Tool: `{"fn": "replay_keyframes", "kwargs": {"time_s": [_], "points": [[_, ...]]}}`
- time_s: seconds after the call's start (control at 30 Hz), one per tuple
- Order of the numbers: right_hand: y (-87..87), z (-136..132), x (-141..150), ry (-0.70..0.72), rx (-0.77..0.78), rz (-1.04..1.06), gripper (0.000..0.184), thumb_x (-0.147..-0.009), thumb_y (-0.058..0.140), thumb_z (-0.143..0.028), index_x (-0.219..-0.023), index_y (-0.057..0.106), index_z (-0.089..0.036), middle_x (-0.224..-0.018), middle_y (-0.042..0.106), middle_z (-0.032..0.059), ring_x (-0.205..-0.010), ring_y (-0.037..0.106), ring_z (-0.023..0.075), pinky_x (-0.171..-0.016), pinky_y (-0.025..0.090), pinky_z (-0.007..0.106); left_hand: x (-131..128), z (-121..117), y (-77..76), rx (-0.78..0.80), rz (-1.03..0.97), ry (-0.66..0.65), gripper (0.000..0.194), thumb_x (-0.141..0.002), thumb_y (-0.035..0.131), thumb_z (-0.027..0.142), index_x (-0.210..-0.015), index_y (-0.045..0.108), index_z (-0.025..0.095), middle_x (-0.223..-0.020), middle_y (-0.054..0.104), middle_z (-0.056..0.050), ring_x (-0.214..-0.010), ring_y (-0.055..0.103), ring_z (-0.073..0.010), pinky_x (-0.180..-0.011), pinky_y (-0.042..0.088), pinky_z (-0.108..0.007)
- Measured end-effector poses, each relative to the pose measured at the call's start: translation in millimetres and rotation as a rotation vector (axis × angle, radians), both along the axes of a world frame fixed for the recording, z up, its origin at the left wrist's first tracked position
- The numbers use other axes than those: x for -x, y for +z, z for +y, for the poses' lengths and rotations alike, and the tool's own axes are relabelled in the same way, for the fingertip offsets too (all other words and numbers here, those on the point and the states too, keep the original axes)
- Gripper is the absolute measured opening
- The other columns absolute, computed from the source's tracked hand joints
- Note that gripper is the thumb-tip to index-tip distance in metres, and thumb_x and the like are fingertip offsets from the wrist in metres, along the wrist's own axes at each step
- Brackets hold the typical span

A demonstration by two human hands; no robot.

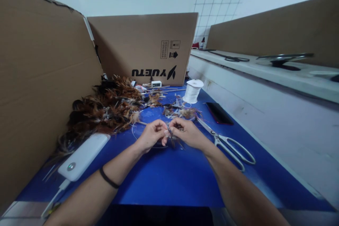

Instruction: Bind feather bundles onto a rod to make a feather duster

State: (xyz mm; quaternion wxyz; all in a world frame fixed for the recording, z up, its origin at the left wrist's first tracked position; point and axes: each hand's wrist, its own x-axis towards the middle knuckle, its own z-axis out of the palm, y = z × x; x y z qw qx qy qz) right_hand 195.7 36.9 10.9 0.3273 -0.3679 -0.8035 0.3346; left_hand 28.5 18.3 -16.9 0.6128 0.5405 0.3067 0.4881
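My left hand [154, 135] and my right hand [186, 132] meet over the middle of the blue table, fingertips pinched close together. Between them is a small tuft of feathers [173, 142], brownish and blurred, hanging below the right fingers. The left fingers press at its upper end; a finer thread there is too small to make out. Just beyond the hands lie loose feathers [188, 113] and whitish scraps. To the left spreads a large heap of brown and black feathers [106, 111]. Scissors [225, 141] lie beside my right wrist, handles toward me.
A white spool [193, 91] stands at the back right, near a dark phone [219, 113]. A white power bank [83, 156] with a cable lies at left. Cardboard panels [143, 47] wall the back and left. A white ledge [265, 70] runs along the right.
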Motion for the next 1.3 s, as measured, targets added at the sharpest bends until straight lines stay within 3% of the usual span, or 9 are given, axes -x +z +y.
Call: {"fn": "replay_keyframes", "kwargs": {"time_s": [0.2, 0.6, 1.07, 1.3], "points": [[0.0, -0.2, -2.7, 0.075, 0.121, 0.018, 0.013, -0.08, 0.052, -0.03, -0.08, 0.056, -0.017, -0.066, 0.054, -0.0026, -0.056, 0.046, 0.0086, -0.053, 0.036, 0.021, 0.2, 0.0, 0.3, -0.014, -0.005, 0.003, 0.028, -0.07, 0.068, 0.033, -0.077, 0.049, 0.014, -0.053, 0.057, 0.003, -0.041, 0.05, -0.0065, -0.042, 0.041, -0.018], [-8.9, 2.2, -0.2, 0.037, 0.053, -0.048, 0.013, -0.079, 0.049, -0.028, -0.073, 0.052, -0.017, -0.058, 0.046, -0.0046, -0.052, 0.038, 0.0076, -0.048, 0.027, 0.02, -0.6, 0.2, -1.2, -0.022, 0.011, -0.026, 0.028, -0.071, 0.067, 0.034, -0.077, 0.048, 0.014, -0.052, 0.056, 0.003, -0.04, 0.05, -0.0065, -0.044, 0.041, -0.018], [-4.0, 2.4, 2.0, 0.096, 0.284, 0.172, 0.011, -0.076, 0.051, -0.026, -0.071, 0.05, -0.017, -0.06, 0.051, -0.0031, -0.054, 0.049, 0.009, -0.053, 0.038, 0.023, 0.4, -1.4, 1.8, -0.033, -0.011, -0.027, 0.024, -0.073, 0.066, 0.03, -0.077, 0.048, 0.014, -0.053, 0.057, 0.003, -0.042, 0.051, -0.0071, -0.045, 0.042, -0.019], [-0.9, 1.8, 1.5, 0.101, 0.328, 0.211, 0.011, -0.075, 0.053, -0.026, -0.069, 0.051, -0.017, -0.061, 0.053, -0.0024, -0.055, 0.051, 0.0091, -0.054, 0.041, 0.023, -0.2, -1.1, 2.4, -0.022, -0.017, -0.02, 0.025, -0.072, 0.066, 0.032, -0.076, 0.048, 0.014, -0.053, 0.057, 0.003, -0.041, 0.051, -0.0067, -0.045, 0.041, -0.018]]}}
